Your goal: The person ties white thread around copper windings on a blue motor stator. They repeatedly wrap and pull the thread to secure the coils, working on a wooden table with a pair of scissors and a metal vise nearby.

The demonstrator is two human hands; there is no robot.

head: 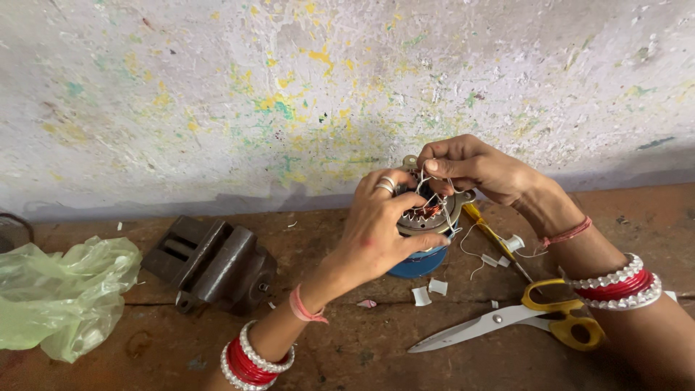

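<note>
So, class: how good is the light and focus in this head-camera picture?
Head view: soft, even daylight, no glare; left hand and right hand sharp on the motor stator; faint shadows under the scissors and vise; slight wide-angle bend at edges.

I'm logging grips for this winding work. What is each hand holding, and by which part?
The left hand grips the round motor stator by its side, steadying it on the bench. The right hand pinches the white thread above it between its fingers.

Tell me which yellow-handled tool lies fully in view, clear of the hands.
The yellow-handled scissors, blades shut, near the right hand; the yellow-handled screwdriver is partly hidden behind that wrist.
</note>
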